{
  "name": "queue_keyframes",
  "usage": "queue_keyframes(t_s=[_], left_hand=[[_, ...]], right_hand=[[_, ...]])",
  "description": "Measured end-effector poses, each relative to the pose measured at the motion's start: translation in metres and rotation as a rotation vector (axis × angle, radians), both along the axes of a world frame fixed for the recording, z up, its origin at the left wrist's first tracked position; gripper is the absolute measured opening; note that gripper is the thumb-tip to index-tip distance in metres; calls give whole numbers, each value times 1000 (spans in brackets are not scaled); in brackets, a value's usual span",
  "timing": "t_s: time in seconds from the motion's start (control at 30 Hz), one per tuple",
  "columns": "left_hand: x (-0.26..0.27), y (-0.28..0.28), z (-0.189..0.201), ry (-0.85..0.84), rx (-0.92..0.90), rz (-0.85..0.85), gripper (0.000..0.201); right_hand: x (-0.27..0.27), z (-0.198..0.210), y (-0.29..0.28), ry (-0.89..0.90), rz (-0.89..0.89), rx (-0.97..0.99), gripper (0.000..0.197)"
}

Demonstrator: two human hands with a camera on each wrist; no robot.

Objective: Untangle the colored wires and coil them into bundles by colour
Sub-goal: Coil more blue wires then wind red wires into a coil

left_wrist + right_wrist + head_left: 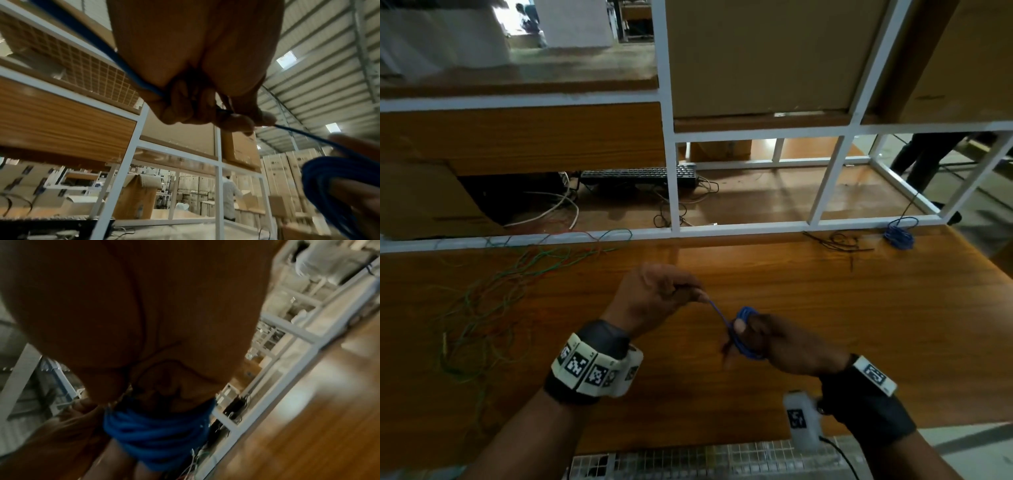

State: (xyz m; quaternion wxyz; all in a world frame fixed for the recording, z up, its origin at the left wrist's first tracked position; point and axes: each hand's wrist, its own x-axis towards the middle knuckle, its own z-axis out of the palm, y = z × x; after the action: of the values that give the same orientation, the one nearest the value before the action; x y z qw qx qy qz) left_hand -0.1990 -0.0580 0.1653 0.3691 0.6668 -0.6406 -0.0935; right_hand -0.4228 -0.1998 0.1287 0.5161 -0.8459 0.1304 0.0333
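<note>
Above the middle of the wooden table, my right hand holds a coil of blue wire wound round its fingers, the thumb pressing on it. The same blue coil fills the lower part of the right wrist view. My left hand pinches the free blue strand, stretched taut from its fingertips down to the coil. In the left wrist view the blue strand runs from the curled left fingers to the coil. A tangle of green and red wires lies on the table's left.
A second blue wire bundle rests at the table's far right edge, with dark cable ties beside it. A white metal frame borders the table's back. Behind it lie a black keyboard and loose cables. A person's legs stand at far right.
</note>
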Motion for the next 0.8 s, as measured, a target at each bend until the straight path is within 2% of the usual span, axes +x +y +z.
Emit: queue_keyframes(t_s=[0.07, 0.2, 0.33, 0.37, 0.47, 0.5, 0.57, 0.63, 0.7, 0.73, 0.8], left_hand=[[9, -3, 8, 180, 18, -88, 24], [12, -15, 12, 339, -36, -199, 22], [-7, -26, -3, 613, -94, -317, 25], [-16, -26, -6, 707, -99, -339, 21], [-41, -28, -18, 969, -151, -460, 29], [-49, -29, -20, 988, -169, -425, 22], [-57, -33, -32, 921, -171, -286, 10], [-60, -31, -42, 794, -97, -180, 20], [-59, -23, -50, 739, 10, -111, 19], [-57, -19, -53, 723, 54, -79, 19], [-54, -10, -59, 649, 87, -55, 23]], right_hand=[[-1, 13, 10, -59, 83, 273, 45], [5, 27, 22, -202, 263, 496, 19], [18, 36, 39, -366, 360, 814, 21], [21, 38, 42, -433, 358, 923, 20], [28, 45, 43, -643, 258, 1228, 24], [30, 48, 40, -695, 214, 1320, 26], [32, 53, 33, -778, 107, 1418, 29], [34, 59, 23, -845, -49, 1430, 30], [33, 62, 12, -939, -288, 1309, 29], [34, 61, 6, -970, -464, 1147, 29], [35, 50, -7, -928, -830, 555, 31]])
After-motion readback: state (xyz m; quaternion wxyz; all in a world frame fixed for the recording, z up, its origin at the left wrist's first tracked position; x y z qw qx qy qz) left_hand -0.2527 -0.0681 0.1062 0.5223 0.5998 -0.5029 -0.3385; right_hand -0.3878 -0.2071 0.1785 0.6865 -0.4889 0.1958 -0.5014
